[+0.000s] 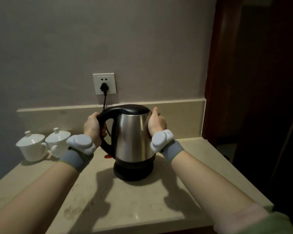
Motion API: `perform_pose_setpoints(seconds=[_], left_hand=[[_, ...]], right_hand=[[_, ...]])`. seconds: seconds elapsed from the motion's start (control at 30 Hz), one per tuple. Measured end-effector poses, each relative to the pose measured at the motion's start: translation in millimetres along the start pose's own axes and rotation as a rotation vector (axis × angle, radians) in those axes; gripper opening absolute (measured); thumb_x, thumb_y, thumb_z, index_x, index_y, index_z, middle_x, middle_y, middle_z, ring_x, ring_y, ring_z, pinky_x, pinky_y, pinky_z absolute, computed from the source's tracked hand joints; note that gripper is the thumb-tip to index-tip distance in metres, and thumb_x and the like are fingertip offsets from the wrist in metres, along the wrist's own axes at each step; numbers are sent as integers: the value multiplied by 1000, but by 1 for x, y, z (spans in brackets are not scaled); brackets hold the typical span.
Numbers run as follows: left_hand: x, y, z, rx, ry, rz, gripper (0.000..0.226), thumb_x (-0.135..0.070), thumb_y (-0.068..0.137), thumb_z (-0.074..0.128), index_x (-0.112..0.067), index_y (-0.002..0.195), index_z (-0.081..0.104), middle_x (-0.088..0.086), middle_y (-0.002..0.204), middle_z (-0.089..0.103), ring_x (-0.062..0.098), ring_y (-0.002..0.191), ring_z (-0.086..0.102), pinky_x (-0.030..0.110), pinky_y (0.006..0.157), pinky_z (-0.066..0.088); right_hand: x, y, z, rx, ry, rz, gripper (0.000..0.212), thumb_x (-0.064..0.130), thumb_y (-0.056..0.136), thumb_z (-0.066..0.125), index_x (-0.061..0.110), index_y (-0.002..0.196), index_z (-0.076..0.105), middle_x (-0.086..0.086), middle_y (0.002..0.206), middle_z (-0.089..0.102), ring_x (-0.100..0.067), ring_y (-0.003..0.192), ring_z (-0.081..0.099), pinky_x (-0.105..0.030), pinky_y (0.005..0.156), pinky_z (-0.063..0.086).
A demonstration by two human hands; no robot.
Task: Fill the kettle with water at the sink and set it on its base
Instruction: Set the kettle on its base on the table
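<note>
your forearms reach in from the near edge over the counter, the largest thing here, a pale stone top that runs back to a low upstand and a grey wall. on it, about the middle, stands the kettle, steel-bodied with a black lid, sitting upright on its round black base. your left hand is wrapped round the black handle on the kettle's left, and your right hand is pressed flat against the steel near the spout on the right, thumb up by the lid. no sink shows, and i can't tell whether there is water inside, so whether you are lifting or seating it is a judgement. either way, keep the body vertical and move it straight along the base's centre, not at a slant. let the handle hand carry the weight; the right hand only steadies. mind the two lidded white cups just left of your wrist, and the cord running up to the wall socket behind.
</note>
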State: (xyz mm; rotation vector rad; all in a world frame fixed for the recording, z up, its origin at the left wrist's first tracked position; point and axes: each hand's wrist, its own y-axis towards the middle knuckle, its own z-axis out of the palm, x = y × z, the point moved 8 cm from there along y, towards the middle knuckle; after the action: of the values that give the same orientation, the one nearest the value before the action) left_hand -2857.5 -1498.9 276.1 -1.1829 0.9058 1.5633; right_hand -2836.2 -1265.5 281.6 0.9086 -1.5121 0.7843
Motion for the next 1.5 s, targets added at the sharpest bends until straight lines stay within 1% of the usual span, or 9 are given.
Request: perform_pose_setpoints(seconds=[0.33,0.43,0.73,0.9,1.0,1.23,1.33,1.43,1.5], left_hand=[[10,3,-14,-31,-15,4,25,-26,87,43,-14,69,55,-3,45,42,13,42,34,26,44,28],[12,3,-15,-28,-14,11,25,-25,86,42,-14,67,53,-3,43,40,14,41,32,25,41,26],[27,4,-32,-45,-43,-9,27,-27,87,43,-14,67,55,-5,40,43,12,39,35,24,41,28],[29,3,-31,-54,-67,7,27,-24,88,42,-13,67,55,-4,41,43,13,42,35,25,43,28],[29,4,-29,-59,-67,8,27,-23,87,43,-12,66,55,-3,40,42,14,41,35,25,43,28],[38,8,-19,-30,-60,-24,26,-24,88,43,-12,68,55,2,54,41,15,45,35,26,45,28],[37,8,-20,-14,-55,-27,27,-25,89,42,-12,68,55,1,53,41,15,45,34,26,46,28],[38,9,-21,9,-52,-40,28,-26,90,41,-13,68,54,-1,48,41,14,43,34,25,45,27],[41,9,-23,17,-59,-50,29,-25,90,40,-13,67,52,-2,44,40,15,43,32,25,42,26]], right_hand=[[-13,7,15,18,-20,-24,66,51,95,24,0,115,60,-20,125,60,-36,115,54,-38,94,38],[-17,7,17,18,-9,-25,65,50,95,24,0,114,61,-18,123,61,-34,112,54,-36,88,37],[-23,1,25,16,-52,-47,68,50,95,22,-2,115,60,-20,125,60,-36,115,54,-38,94,38],[-24,3,27,20,-68,-69,68,50,95,21,-1,112,62,-20,121,62,-36,112,55,-35,85,36],[-23,6,25,12,-72,-70,67,50,95,22,-2,111,62,-20,120,62,-35,111,55,-35,85,36],[-30,12,18,-7,-76,-59,66,50,95,22,-1,112,61,-19,120,62,-35,110,55,-35,85,36],[-27,12,18,-19,-72,-57,66,50,95,23,-1,113,61,-20,122,61,-37,112,54,-37,90,38],[-27,11,19,-26,-68,-58,65,49,95,24,-1,113,61,-20,122,61,-36,112,54,-34,82,32],[-30,10,21,-31,-83,-51,65,48,95,24,-1,113,61,-20,123,61,-36,113,54,-34,82,33]])
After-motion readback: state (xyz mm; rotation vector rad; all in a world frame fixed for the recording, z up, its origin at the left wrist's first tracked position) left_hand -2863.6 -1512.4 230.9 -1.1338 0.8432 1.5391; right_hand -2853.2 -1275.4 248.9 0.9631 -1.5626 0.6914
